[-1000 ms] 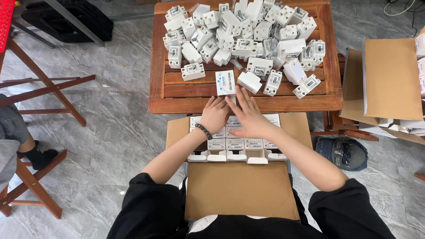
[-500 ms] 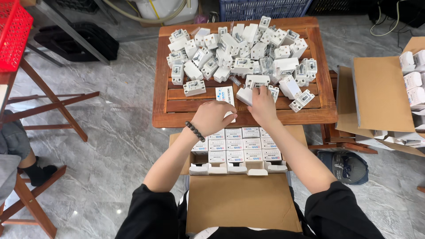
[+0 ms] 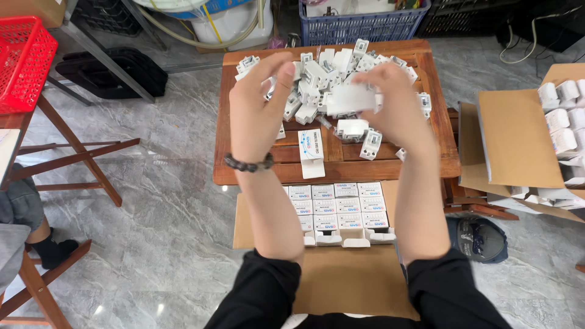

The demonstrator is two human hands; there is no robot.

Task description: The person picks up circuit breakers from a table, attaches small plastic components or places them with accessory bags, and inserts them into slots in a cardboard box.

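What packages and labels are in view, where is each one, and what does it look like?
Small box: lying on the wooden table, oblong, white with blue print.
Packed boxes: neat rows in the open carton below the table, white tops with small labels.
White carton piece: held in the right hand, blurred.
Second carton: at right, brown, holding white pieces.

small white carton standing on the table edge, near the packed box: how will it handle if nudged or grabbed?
The small white carton stands upright on a narrow end near the wooden table edge, so a nudge would likely tip it, perhaps off the edge. It looks like thin card, probably light and crushable if empty. Flat faces suggest it won't roll.
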